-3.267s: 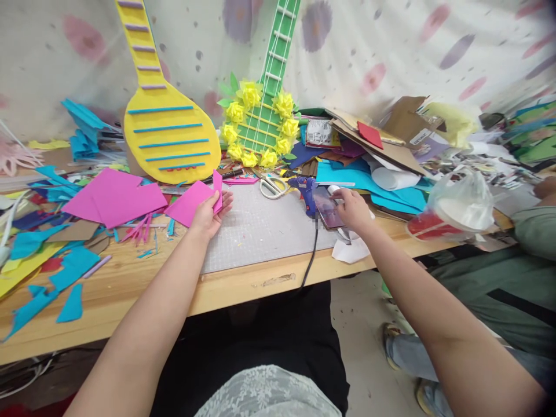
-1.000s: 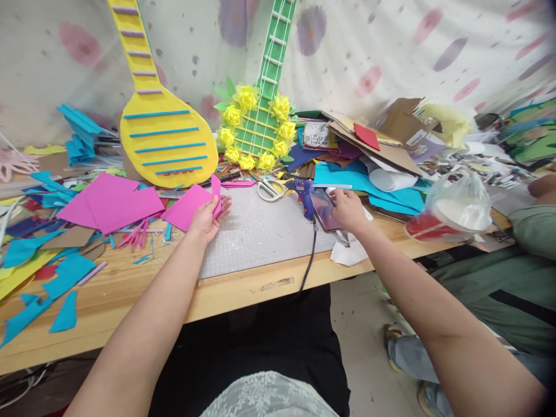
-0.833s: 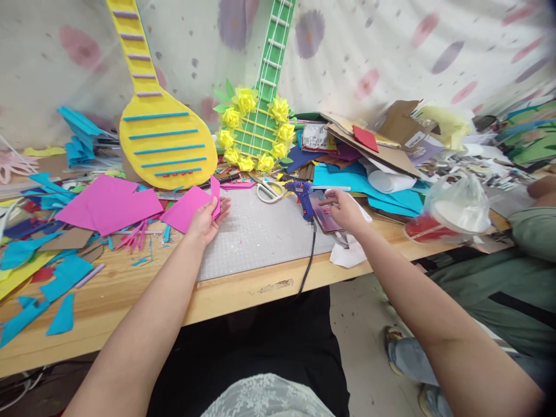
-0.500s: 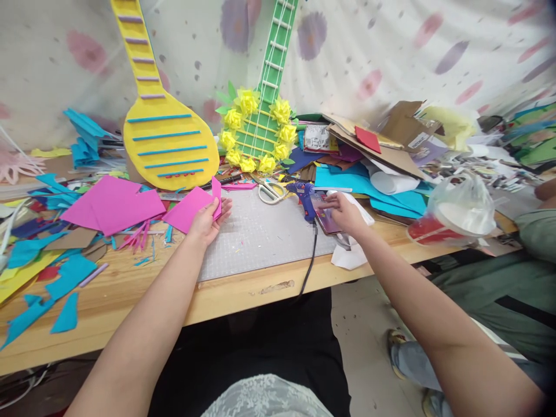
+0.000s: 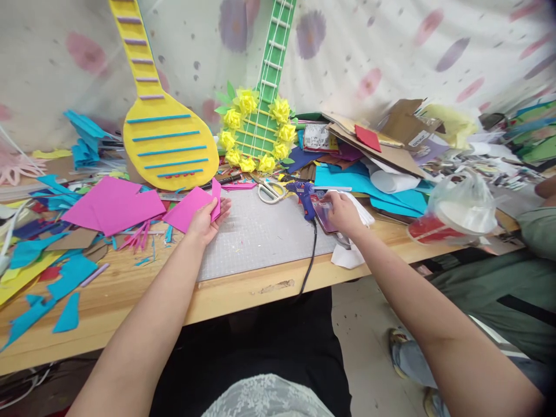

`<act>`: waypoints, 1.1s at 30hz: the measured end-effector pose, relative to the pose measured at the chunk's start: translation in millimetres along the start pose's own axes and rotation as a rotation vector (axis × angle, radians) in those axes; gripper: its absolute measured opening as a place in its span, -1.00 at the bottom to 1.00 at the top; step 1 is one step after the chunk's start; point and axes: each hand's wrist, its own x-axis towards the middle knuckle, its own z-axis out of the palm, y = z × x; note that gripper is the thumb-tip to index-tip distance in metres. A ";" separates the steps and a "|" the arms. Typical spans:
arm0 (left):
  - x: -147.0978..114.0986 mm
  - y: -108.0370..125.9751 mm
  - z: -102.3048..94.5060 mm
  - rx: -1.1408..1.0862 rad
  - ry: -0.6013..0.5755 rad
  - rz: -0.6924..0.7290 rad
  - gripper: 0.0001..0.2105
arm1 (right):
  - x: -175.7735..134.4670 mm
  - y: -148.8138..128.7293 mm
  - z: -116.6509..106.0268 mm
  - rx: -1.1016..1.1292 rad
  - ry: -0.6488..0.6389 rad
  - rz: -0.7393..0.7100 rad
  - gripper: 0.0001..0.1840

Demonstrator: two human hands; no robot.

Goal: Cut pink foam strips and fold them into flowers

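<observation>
The right hand's fingers, stretched out leftward over a smartphone half a second earlier, are now drawn in and bent down at its screen, while the left hand has kept its place. The phone lies on the worktop, just beside a blue glue gun, its long axis slanting from far left to near right. At the left edge of a gray cutting mat, a magenta sheet extends leftward from the left hand, a narrow folded strip pointing up and away. The left grip pinches it, thumb across the front, other fingers held nearly straight to the right. How far the right grip is spread, and whether fingertips meet glass, cannot be told. Both forearms reach forward, left palm turned inward, right palm down.
</observation>
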 end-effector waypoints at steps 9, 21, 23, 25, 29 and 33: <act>-0.1 -2.4 -1.8 0.104 -0.015 0.032 -0.83 | -3.7 -1.3 -1.9 -0.006 0.097 0.025 -0.62; -8.0 -8.8 -4.1 0.417 -0.260 0.055 -0.81 | 9.1 -149.4 18.1 1.022 -0.304 0.247 -0.75; -8.0 -11.3 -4.4 0.445 -0.341 0.030 -0.78 | 22.3 -176.1 30.9 1.342 -0.453 0.317 -0.72; -8.3 -12.6 -4.4 0.468 -0.381 0.014 -0.76 | 33.7 -196.5 41.6 1.548 -0.554 0.372 -0.74; -8.4 -11.6 -4.4 0.500 -0.324 0.012 -0.77 | 45.9 -218.6 55.3 1.630 -0.450 0.539 -0.74; -8.8 -9.1 -4.7 0.530 -0.247 0.068 -0.79 | 48.8 -222.1 62.6 1.606 -0.371 0.549 -0.74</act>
